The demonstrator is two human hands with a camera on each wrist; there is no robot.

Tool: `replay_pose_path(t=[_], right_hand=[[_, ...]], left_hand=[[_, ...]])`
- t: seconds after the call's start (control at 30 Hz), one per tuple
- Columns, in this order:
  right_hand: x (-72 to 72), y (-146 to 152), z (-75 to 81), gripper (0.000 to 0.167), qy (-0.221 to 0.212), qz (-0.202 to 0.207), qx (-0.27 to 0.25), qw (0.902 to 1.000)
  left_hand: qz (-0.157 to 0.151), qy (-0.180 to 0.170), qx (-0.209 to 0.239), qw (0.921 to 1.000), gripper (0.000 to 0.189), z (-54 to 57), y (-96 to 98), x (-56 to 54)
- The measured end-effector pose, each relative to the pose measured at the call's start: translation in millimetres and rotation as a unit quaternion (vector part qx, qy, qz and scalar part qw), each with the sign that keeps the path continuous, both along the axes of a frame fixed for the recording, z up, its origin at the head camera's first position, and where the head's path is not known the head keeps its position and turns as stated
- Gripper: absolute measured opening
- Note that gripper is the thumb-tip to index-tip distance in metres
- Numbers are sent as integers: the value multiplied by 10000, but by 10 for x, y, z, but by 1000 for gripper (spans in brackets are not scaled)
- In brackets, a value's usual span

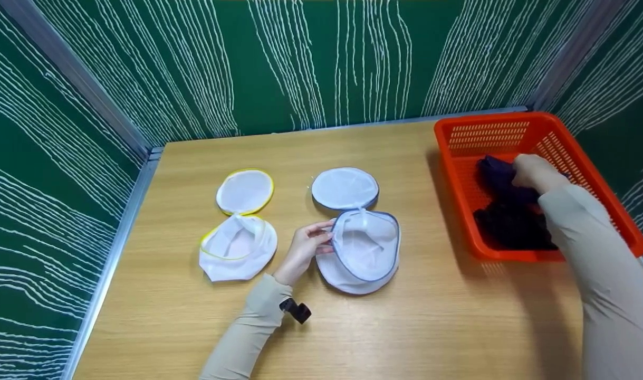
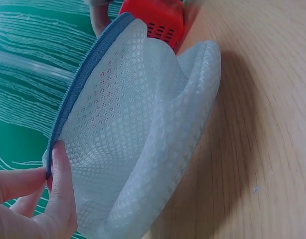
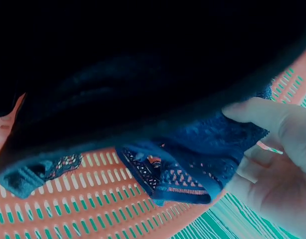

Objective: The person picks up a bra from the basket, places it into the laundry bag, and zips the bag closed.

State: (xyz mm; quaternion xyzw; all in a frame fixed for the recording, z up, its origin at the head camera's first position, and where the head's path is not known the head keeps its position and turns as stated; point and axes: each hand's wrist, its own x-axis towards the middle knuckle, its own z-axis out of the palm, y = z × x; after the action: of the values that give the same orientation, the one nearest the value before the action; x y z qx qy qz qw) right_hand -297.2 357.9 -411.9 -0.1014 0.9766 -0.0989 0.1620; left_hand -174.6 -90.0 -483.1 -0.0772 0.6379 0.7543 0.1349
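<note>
My left hand (image 1: 303,250) pinches the blue-grey zipper edge of a white mesh laundry bag (image 1: 353,285), thumb on one side and fingers on the other. In the left wrist view, the mesh bag (image 2: 118,114) gapes, its body resting on the table. Its round lid (image 1: 345,188) lies folded back behind it. Over at the right, my right hand (image 1: 537,173) reaches into the orange basket (image 1: 490,134) and grips a navy lace garment (image 3: 208,149). A black garment (image 1: 511,224) lies beside it in the basket and fills much of the right wrist view.
A second white mesh laundry bag (image 1: 237,269) with yellow trim stands left of my left hand, its lid (image 1: 246,191) laid back. Green panels with white lines (image 1: 321,63) wall in the wooden table (image 1: 405,327) at the back and sides.
</note>
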Motion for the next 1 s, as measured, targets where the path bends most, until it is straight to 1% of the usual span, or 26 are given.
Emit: replay_pose_path(t=[0.23,0.37,0.47,0.57,0.67,0.8,1.0], right_hand=[[11,52,68,20,392,-31,-335,9987],[19,101,116,20,600,-36,-651,9961],[40,131,147,17,832,-40,-835,9930],[71,162,165,18,1136,-37,-984,9886],[111,172,183,20,1381,-124,-1195,9831],[173,158,213,21,1544,-324,-1544,9753],[258,155,268,28,1796,-653,-1906,9629]], left_hand=[[39,-103,4,9999,33,-6,-9,3],[67,-121,64,9999,33,-10,-19,3],[93,-117,70,9999,33,-18,-26,4],[77,-55,87,9999,33,-32,-36,6],[61,-5,125,9999,33,-39,-44,10],[56,10,150,9999,33,-41,-55,19],[111,-69,178,9998,32,-42,-63,19]])
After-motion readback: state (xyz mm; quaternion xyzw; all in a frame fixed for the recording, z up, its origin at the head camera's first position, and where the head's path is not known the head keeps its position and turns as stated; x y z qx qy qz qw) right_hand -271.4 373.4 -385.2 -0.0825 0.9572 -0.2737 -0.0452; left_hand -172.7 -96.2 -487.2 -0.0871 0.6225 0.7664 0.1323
